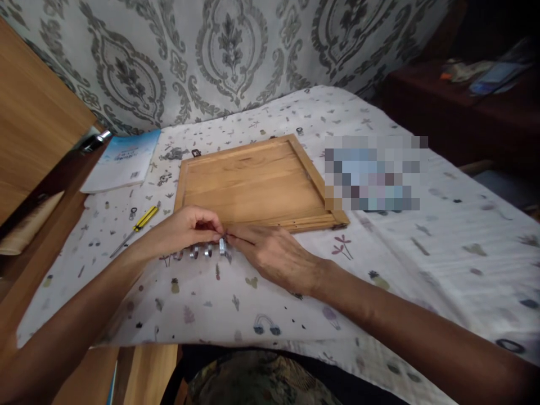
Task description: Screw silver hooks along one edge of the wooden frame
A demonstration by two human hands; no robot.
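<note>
Just in front of the wooden panel (253, 183), a metal hook (222, 246) is met by the fingers of the left hand (183, 228) and right hand (276, 253), bunched close; whether it is gripped cannot be told. Left of the panel, a screwdriver (146, 218) is seen.

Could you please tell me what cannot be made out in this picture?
Head view, left hand and right hand: what they pinch, if anything, is covered by the hands themselves, close to a metal piece.
Head view, right of the board: whatever lies there is hidden by a pixelated patch.
Head view, book: its lettering is too small and blurred to read.
Head view, upper right: the clutter is too dim and blurred to identify.
</note>
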